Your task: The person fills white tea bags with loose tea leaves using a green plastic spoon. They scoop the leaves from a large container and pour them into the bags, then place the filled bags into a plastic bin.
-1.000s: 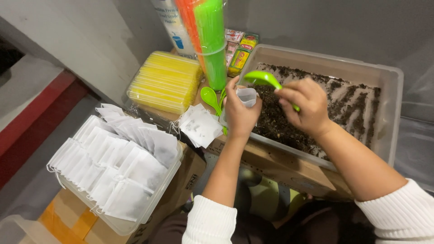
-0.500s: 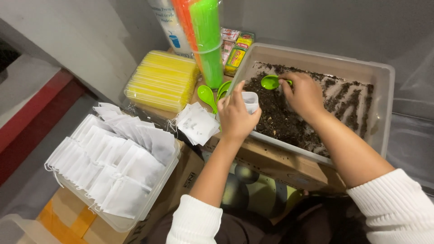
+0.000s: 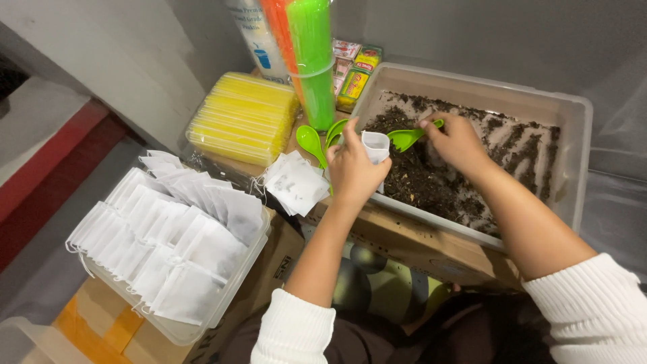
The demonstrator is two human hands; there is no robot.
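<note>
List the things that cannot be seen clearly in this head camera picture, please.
- Inside of the small white filter bag: hidden by its own wall and the left hand.
- Handle of the green plastic scoop: covered by the right hand.
- Tall green plastic sleeve: top cut off by the upper edge.

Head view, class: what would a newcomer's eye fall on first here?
The left hand holds a small white bag open while the right hand brings a green scoop to it, over a clear tub of dark loose material. Lower left, a tray heaped with white bags stands out.
</note>
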